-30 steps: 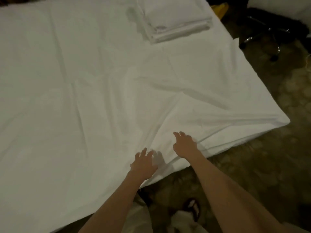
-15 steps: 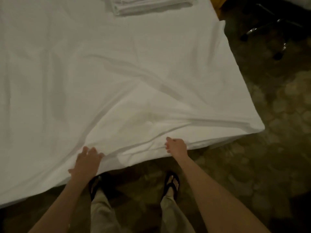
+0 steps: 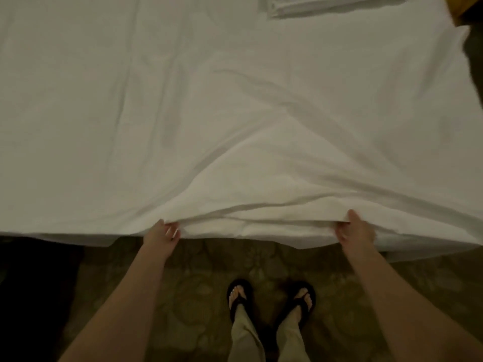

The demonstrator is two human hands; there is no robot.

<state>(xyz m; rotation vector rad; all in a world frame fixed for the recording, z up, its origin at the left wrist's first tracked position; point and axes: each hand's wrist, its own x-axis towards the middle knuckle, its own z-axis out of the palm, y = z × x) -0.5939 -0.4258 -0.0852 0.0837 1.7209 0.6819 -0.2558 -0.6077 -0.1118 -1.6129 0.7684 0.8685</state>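
Wide and flat, the bed fills most of the view, covered by a white sheet [image 3: 235, 113] that lies spread from the far side down to the near edge. Below it is a dim patterned floor [image 3: 198, 270]. At the far edge, right of the middle, lies a pile of folded linen [image 3: 326, 6], well apart from the hands.

The left hand [image 3: 162, 235] and the right hand [image 3: 356, 231] both hold the near hem of the sheet. On each, the fingers are curled and pinch the cloth, and long wrinkles run away from them.

I judge the sheet to be light, soft and limp, with no stiffness. It is best taken at the hem with the hands apart, gripping a fold and not only the very edge.

Between the arms stand two black sandals [image 3: 239, 296].
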